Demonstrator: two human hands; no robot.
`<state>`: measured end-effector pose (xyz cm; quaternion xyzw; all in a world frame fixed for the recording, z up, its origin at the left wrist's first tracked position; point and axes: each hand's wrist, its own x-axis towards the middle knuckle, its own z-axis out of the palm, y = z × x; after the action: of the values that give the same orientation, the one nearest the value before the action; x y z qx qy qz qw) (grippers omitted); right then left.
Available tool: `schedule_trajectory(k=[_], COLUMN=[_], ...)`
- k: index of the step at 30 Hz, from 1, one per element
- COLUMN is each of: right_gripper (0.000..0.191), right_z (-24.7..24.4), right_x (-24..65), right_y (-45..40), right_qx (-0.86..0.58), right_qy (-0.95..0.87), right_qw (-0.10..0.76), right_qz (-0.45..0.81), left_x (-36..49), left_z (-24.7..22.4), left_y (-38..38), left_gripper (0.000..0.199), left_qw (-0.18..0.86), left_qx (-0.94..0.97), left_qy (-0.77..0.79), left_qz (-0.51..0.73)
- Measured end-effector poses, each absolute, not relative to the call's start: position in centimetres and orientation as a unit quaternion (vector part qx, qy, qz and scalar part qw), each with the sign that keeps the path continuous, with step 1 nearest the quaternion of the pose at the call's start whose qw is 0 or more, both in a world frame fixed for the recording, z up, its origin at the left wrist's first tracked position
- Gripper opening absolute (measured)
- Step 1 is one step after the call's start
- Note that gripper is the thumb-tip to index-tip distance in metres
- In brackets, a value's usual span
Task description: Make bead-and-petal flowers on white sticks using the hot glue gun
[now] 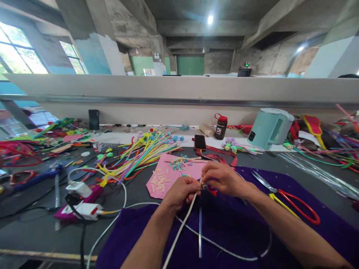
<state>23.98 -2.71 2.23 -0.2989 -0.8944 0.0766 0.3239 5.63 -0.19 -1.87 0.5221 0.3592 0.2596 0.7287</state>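
Note:
My left hand and my right hand meet over the purple cloth. The left fingers pinch a cream fuzzy stem, whose long end hangs down toward me. My right fingers are closed on the stem's upper end, beside the left fingertips; the exact contact is small and partly hidden. Below the hands a thin clear rod points down, and a small red piece shows under the right hand. Just behind, a pink sheet carries short cut pieces in cream, teal and purple.
Red-handled scissors lie open at the right. A white cable loops across the cloth from the power plugs at left. Farther back are colourful stems, a phone, a bottle and a mint kettle.

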Motion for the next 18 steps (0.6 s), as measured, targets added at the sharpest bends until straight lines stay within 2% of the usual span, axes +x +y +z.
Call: schedule_trajectory(k=[7, 13, 18], right_gripper=[0.014, 0.015, 0.014], right_z=[2.3, 1.99, 1.83], right_x=[24.05, 23.95, 23.89], right_y=[-2.59, -2.56, -2.62], right_qx=[-0.292, -0.304, -0.311], right_qy=[-0.901, -0.896, -0.892], right_qw=[0.319, 0.325, 0.329], right_qz=[0.041, -0.012, -0.006], left_x=[5.59, 5.73, 5.87], left_z=[-2.03, -1.96, -1.97], left_y=[0.2, 0.03, -0.11], left_gripper=[0.025, 0.023, 0.02], left_qw=[0.78, 0.771, 0.755], left_qx=[0.489, 0.486, 0.491], left_qy=[0.309, 0.319, 0.338], left_qz=[0.238, 0.259, 0.273])
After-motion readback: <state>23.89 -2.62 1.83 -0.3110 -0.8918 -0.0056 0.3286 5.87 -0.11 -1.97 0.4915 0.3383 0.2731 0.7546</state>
